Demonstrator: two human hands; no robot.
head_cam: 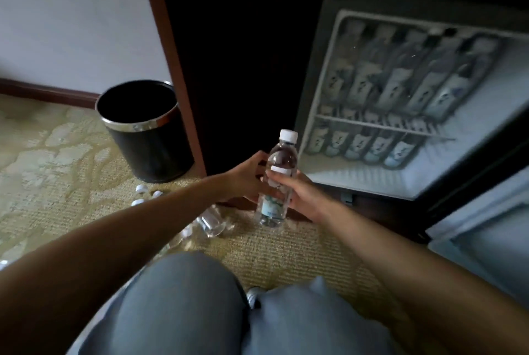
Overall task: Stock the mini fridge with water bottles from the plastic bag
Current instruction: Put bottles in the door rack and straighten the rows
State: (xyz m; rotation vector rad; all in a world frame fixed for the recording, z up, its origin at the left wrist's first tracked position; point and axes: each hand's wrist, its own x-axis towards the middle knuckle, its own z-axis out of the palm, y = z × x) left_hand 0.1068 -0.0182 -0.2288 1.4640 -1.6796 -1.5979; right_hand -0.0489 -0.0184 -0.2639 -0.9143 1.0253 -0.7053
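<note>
Over the grey-trousered knees (186, 297), left hand (246, 180) and right hand (297, 194) both grip 1 clear, white-capped plastic water bottle (282, 154); it would go best upright into a gap in the open white mini fridge (372, 182).

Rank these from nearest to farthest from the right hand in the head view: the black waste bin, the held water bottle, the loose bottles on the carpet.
1. Held water bottle: gripped by the right hand, centre of view.
2. Loose bottles: lying on the carpet, lower left of the hand.
3. Black waste bin: standing far left, farther back.
</note>
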